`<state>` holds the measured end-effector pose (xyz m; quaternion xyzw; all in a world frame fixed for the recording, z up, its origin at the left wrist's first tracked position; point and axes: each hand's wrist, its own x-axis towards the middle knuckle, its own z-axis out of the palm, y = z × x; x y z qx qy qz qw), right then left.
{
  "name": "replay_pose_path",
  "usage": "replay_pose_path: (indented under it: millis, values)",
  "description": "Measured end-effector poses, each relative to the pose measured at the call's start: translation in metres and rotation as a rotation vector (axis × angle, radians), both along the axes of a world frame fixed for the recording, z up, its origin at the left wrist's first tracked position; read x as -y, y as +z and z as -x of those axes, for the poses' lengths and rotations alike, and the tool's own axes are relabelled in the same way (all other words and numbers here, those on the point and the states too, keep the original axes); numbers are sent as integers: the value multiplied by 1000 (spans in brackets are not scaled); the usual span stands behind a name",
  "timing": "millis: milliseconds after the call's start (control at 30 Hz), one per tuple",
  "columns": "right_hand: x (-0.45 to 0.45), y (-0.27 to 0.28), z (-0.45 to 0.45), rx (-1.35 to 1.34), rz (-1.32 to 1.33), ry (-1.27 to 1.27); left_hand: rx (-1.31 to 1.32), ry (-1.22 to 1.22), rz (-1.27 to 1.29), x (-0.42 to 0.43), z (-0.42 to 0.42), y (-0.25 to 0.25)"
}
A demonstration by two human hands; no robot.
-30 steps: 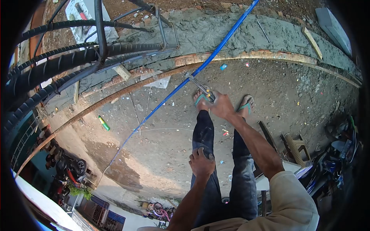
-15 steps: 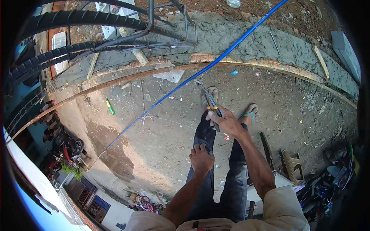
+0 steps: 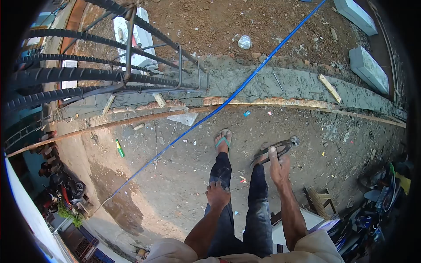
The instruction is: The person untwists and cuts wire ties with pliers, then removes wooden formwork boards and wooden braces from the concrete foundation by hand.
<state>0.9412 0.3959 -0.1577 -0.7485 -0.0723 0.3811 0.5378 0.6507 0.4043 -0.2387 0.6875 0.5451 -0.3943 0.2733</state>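
Note:
My left hand (image 3: 217, 195) rests on my left knee, its fingers spread over the dark trousers. In front of my right foot, my right hand (image 3: 279, 168) is closed around a pair of pliers (image 3: 285, 147), whose head points up and to the right. A blue hose (image 3: 237, 91) crosses the ground and the wet cement strip (image 3: 258, 83) ahead of my feet, apart from both hands. A rebar cage (image 3: 127, 79) juts in from the upper left.
Wooden strips (image 3: 330, 87) lie across the cement. White blocks (image 3: 369, 70) stand at the upper right. A green bottle (image 3: 119, 148) lies on the ground at the left. Parked motorbikes (image 3: 68, 188) are at the left edge, and a brown chair (image 3: 322, 203) is at the lower right.
My right hand has moved away from the blue hose, to the right, with the pliers now turned. The view has shifted, showing more soil beyond the cement. My left hand stays on the knee.

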Motion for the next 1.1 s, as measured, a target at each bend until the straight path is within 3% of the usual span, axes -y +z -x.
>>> replay_pose_path:
  millis: [133, 233, 267, 367, 433, 633, 667, 733, 933, 1100]
  values:
    - [-16, 77, -13, 65, 8, 30, 129, 18, -46, 8, 20, 6]
    - [-53, 185, -23, 226, -439, 11, 315, 125, -13, 12, 33, 19]
    - [-66, 216, -26, 232, -439, 37, 325, 149, -14, 9, 35, 30]
    - [-116, 301, -31, 636, -766, 221, 364, 197, 18, 3, 41, 33]
    - [-150, 330, -18, 666, -855, 300, 569, 242, -80, 8, 59, 20]
    - [-240, 328, 20, 656, -733, 378, 727, 230, -129, -26, 61, 59]
    - [-250, 319, 23, 804, -671, 354, 730, 258, -138, -31, 62, 69]
    - [-265, 311, 30, 950, -624, 355, 691, 500, -37, -40, 66, 82]
    - [-274, 305, 52, 1126, -278, 429, 651, 590, -138, -54, 99, 72]
    - [-277, 306, 49, 1277, -231, 511, 578, 560, -133, -78, 125, 75]
